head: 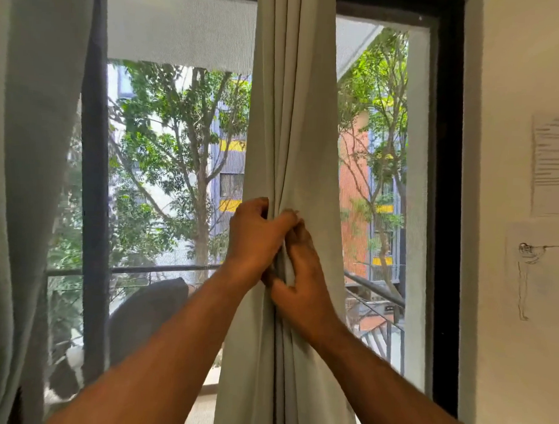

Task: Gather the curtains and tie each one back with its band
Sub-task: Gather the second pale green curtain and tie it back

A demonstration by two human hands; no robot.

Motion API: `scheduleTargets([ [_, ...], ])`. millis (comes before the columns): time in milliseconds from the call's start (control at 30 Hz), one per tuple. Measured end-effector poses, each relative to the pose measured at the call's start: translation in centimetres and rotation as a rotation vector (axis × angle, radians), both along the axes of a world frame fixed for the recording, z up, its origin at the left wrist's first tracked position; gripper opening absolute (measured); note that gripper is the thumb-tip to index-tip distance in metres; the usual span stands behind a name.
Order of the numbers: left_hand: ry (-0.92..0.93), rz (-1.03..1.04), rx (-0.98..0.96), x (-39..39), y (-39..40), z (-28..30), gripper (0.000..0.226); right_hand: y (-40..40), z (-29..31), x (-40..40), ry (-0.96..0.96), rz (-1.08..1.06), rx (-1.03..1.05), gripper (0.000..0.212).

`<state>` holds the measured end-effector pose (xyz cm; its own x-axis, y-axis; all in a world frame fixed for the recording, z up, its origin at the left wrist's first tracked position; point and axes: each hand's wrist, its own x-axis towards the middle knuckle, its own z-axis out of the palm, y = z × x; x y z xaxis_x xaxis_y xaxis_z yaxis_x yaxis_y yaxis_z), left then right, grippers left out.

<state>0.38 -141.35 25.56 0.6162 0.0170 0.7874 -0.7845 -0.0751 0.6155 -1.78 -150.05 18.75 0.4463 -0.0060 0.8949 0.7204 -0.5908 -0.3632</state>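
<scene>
We see both hands closed on the same curtain (291,132), at the narrow waist where its folds are bunched together. The left hand (254,239) curls over the folds from the left, fingers wrapped round the cloth; the right hand (301,277) sits just below and beside it, thumb and fingers pinching the pleats, the two hands touching. The fingertips of both sink into the fabric, so we cannot make out how deep each hold goes.

The curtain is a pale grey-green, plain weave, hanging in long vertical pleats in the middle of the window (177,175), fanning wider above and below the hands. Its top and hem run out of the picture. We cannot pick out any tie band.

A second curtain (27,168) of the same colour hangs at the far left, cut off by the edge. On the wall to the right hang a printed sheet (554,163), its lines too blurred to read, and a faint sketch (528,270).
</scene>
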Motion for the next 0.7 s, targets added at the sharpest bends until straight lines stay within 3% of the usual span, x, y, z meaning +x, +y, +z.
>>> scheduleTargets([
  [100, 0.053, -0.108, -0.030, 0.6, -0.6, -0.9, 0.025, -1.2, -0.7, 0.5, 0.085, 0.153, 0.088, 0.076],
  [200, 0.105, -0.249, -0.054, 1.4, -1.1, -2.4, 0.032, -2.8, -1.1, 1.1, 0.100, 0.332, 0.275, 0.059],
  [333, 0.030, -0.145, -0.051, 2.5, -1.8, -4.3, 0.035, -5.5, -1.6, 1.8, 0.183, 0.448, 0.428, 0.031],
  [433, -0.024, -0.112, -0.135, 2.5, -2.6, -4.8, 0.015, -6.9, -1.8, 2.1, 0.246, 0.447, 0.430, 0.023],
  [567, -0.017, -0.086, -0.258, 2.1, -2.3, -5.0, 0.027, -8.7, -2.1, 2.2, 0.141, 0.291, 0.443, 0.027],
  [633, -0.032, -0.079, -0.215, 1.4, -2.7, -5.5, 0.013, -8.3, -2.3, 2.0, 0.115, 0.276, 0.394, 0.022],
  [700, -0.094, -0.009, -0.111, 0.5, -3.8, -6.4, 0.019, -6.9, -2.9, 2.1, 0.128, 0.301, 0.304, 0.026],
])
